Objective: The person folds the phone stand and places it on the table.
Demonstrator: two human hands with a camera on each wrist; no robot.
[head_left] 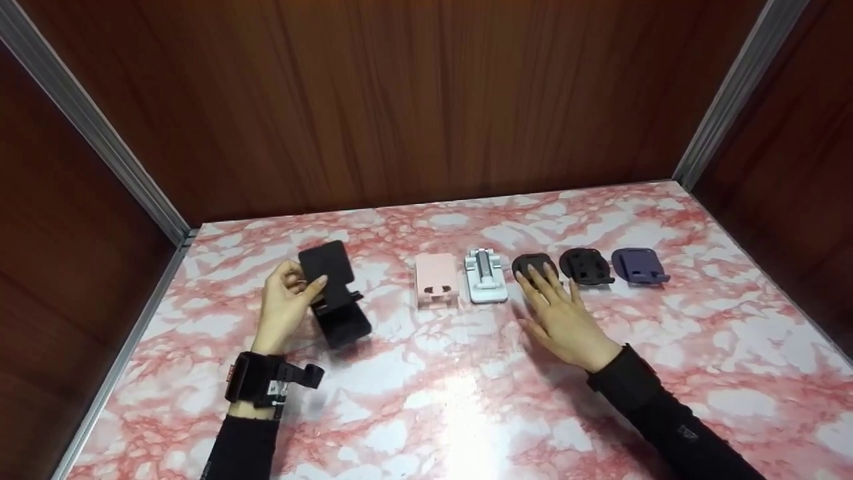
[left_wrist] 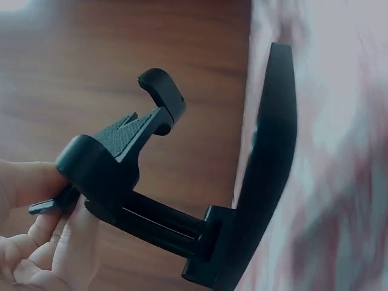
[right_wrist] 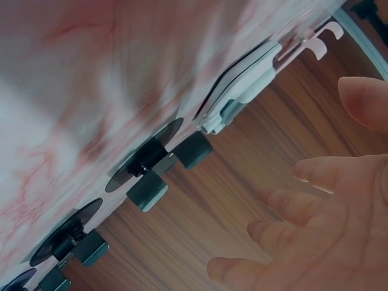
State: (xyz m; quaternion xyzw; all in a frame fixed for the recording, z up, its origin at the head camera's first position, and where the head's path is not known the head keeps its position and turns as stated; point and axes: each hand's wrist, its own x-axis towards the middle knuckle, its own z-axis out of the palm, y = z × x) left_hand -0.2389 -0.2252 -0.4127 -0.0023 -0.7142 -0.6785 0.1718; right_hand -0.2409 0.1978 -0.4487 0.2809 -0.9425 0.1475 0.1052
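Observation:
My left hand (head_left: 283, 307) pinches a black phone stand (head_left: 326, 262) between thumb and fingers, at the left of the table. The stand is unfolded; in the left wrist view its arm joins the hooked holder (left_wrist: 109, 167) to a flat base (left_wrist: 267, 157). My right hand (head_left: 563, 323) spreads its fingers over a folded dark round-based phone stand (head_left: 531, 259), partly hiding it. In the right wrist view, the fingers (right_wrist: 291, 206) appear apart from that stand (right_wrist: 145, 173) and hold nothing.
Folded phone stands stand in a row: a pink one (head_left: 436, 272), a white one (head_left: 486, 283), a black one (head_left: 585, 267) and a purple one (head_left: 638, 263). Wood-grain panels (head_left: 413, 100) enclose the red-and-white marbled table (head_left: 373, 413) at the back and sides.

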